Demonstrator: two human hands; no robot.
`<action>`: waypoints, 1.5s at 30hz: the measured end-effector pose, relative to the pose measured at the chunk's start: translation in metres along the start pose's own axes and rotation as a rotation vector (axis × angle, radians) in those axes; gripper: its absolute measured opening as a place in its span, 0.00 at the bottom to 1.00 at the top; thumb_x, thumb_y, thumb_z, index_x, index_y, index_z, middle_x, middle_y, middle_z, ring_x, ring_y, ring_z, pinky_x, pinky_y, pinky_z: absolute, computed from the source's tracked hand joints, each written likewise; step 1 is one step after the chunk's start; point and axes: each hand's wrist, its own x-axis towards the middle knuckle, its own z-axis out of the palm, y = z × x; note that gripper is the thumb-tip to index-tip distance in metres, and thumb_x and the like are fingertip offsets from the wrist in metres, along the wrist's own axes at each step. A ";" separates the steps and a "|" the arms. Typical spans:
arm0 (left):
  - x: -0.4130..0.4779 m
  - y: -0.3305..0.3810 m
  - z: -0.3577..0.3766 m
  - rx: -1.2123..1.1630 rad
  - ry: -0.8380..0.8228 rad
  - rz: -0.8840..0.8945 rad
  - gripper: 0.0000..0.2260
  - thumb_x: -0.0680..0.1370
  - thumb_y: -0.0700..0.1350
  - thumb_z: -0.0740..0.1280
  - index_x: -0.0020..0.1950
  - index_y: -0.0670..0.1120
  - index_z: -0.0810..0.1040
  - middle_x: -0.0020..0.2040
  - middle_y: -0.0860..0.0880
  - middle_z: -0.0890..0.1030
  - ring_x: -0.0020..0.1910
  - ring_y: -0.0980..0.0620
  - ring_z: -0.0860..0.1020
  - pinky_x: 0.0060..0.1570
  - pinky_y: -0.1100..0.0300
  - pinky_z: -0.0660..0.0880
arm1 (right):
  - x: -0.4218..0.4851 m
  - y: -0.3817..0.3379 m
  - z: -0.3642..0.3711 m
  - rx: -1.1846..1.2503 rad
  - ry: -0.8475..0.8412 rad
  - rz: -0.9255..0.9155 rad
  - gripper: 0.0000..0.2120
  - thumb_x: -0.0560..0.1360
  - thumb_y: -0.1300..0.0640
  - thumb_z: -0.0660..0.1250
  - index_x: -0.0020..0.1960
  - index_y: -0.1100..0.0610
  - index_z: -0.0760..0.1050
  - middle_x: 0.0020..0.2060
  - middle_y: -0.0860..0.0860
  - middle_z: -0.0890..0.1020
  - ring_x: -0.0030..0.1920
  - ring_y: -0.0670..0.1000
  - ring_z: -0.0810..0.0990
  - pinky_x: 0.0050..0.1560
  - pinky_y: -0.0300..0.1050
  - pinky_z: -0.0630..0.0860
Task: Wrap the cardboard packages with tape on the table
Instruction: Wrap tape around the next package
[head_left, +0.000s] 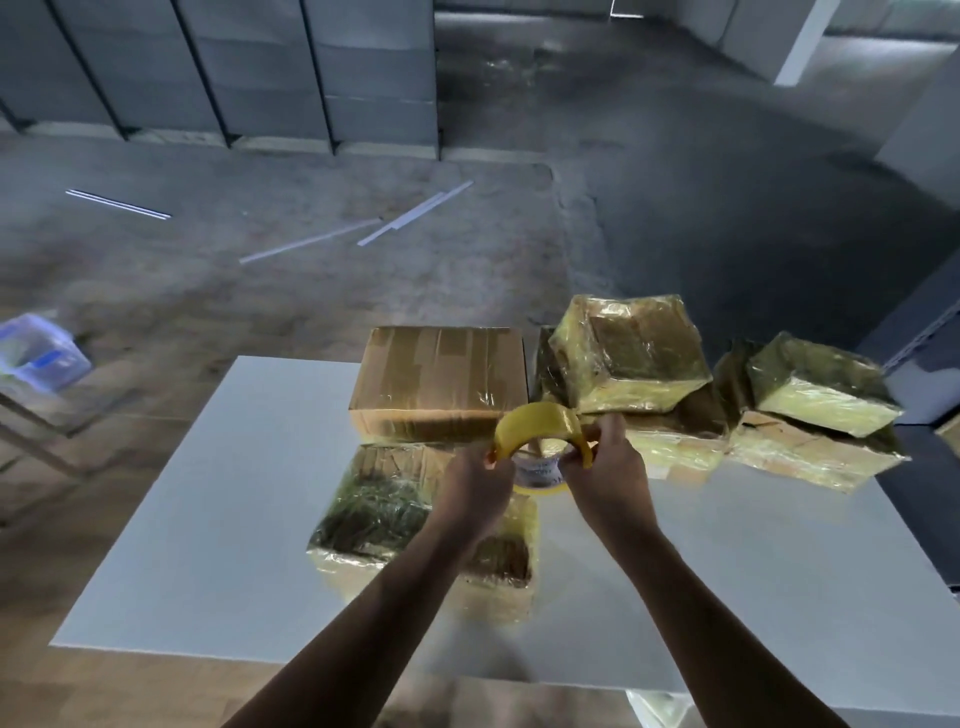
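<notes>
Gripping a tape roll (540, 418) two-handed at mid-frame.
Left hand (480, 480) and right hand (605, 467) curl tightly round its opposite sides, above a wrapped package (374, 512) on the table (208, 519); more packages (631, 353) lie upper right.

Both bare forearms reach far and converge, left hand (480, 480) and right hand (605, 467) nearly touching, fingers (609, 432) curled in pinching grips.
</notes>
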 end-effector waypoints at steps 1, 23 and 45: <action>0.001 -0.003 -0.006 -0.007 0.010 0.008 0.09 0.80 0.43 0.62 0.54 0.42 0.79 0.44 0.46 0.82 0.41 0.47 0.81 0.40 0.51 0.79 | 0.000 -0.004 0.004 -0.019 0.000 -0.012 0.11 0.74 0.59 0.68 0.51 0.56 0.66 0.38 0.52 0.77 0.35 0.45 0.75 0.29 0.37 0.67; 0.023 -0.037 -0.078 -0.378 0.158 -0.229 0.08 0.78 0.42 0.68 0.54 0.40 0.80 0.47 0.42 0.82 0.39 0.50 0.80 0.40 0.56 0.81 | -0.007 -0.036 0.052 -0.177 -0.030 -0.390 0.19 0.65 0.64 0.75 0.50 0.59 0.70 0.47 0.51 0.72 0.47 0.53 0.71 0.41 0.41 0.68; 0.030 -0.062 -0.109 -0.428 -0.014 -0.396 0.10 0.78 0.33 0.61 0.36 0.39 0.72 0.31 0.45 0.69 0.30 0.52 0.69 0.27 0.61 0.69 | 0.001 -0.048 0.047 -0.216 -0.395 -0.718 0.21 0.67 0.62 0.74 0.59 0.54 0.78 0.53 0.50 0.78 0.52 0.47 0.75 0.49 0.38 0.72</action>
